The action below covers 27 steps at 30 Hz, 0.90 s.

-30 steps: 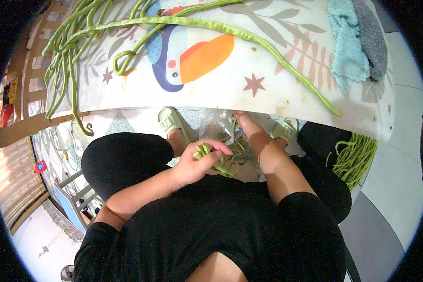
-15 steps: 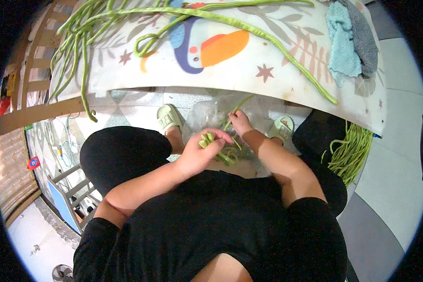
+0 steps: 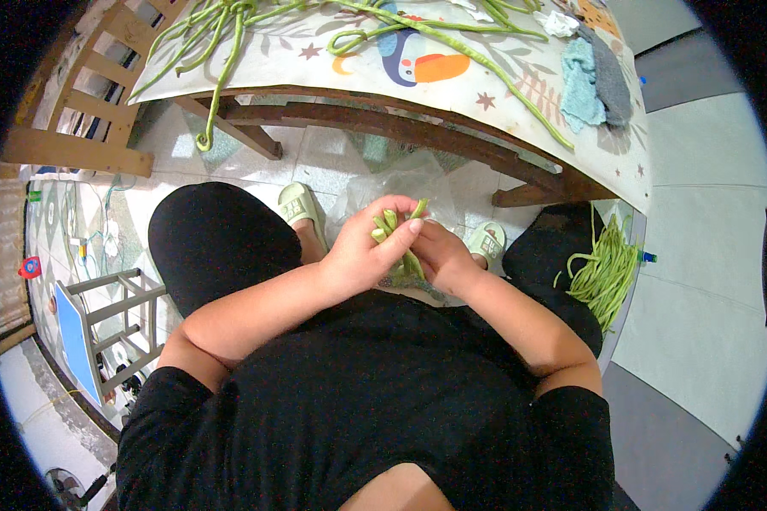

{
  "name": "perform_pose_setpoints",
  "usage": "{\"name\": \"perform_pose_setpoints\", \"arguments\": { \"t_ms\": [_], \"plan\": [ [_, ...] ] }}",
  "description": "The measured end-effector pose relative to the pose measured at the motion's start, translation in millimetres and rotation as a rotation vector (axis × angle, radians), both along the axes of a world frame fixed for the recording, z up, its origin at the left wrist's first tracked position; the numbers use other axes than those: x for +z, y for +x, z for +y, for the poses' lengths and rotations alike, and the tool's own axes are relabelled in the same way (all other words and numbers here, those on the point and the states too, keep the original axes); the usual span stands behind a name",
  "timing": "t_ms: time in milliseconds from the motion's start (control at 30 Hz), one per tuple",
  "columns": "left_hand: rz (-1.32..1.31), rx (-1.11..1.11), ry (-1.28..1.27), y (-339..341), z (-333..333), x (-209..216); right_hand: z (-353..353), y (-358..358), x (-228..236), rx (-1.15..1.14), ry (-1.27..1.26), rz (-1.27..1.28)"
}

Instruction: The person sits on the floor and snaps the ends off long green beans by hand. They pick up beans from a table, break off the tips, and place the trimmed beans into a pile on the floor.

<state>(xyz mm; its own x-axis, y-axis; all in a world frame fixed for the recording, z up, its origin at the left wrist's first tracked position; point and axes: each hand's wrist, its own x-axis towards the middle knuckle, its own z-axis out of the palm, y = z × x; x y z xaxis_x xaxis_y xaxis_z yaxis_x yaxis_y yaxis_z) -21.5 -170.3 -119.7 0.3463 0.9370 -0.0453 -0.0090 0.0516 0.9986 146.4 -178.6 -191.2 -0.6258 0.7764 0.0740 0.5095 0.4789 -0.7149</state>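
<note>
My left hand (image 3: 368, 251) is closed around a small bunch of short green bean pieces (image 3: 392, 223) whose ends stick up above its fingers. My right hand (image 3: 439, 255) presses against the same bunch from the right, fingers curled on the lower part of the beans. Both hands sit over my lap, above a clear plastic bag (image 3: 400, 183) lying on the floor between my feet. Long green beans (image 3: 452, 43) lie spread across the table (image 3: 503, 94) ahead of me.
A heap of long beans (image 3: 605, 272) rests on my right thigh. Two cloths, blue and grey (image 3: 601, 77), lie on the table's right side. Pale green sandals (image 3: 298, 209) are on my feet. A wooden chair (image 3: 77, 119) and a small stool (image 3: 102, 332) stand to the left.
My view has tilted down, so the table sits higher in the picture. My hands have drawn together on the bean bunch, which now stands more upright in my left hand.
</note>
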Motion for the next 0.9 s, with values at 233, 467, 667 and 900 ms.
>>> {"name": "perform_pose_setpoints", "arguments": {
  "t_ms": [233, 467, 667, 900],
  "plan": [
    [-0.103, 0.104, 0.067, 7, -10, 34, -24, 10, 42, -0.032, -0.8, 0.796],
    [-0.393, 0.27, -0.097, 30, 7, 66, -62, 17, 89, -0.241, -0.681, 0.644],
    [-0.346, -0.148, -0.146, 63, 0, 76, -86, 92, 151, -0.598, -0.38, 1.041],
    [-0.186, -0.204, -0.409, 73, -10, 45, -130, 268, 232, -1.312, 0.182, 0.983]
  ]
}}
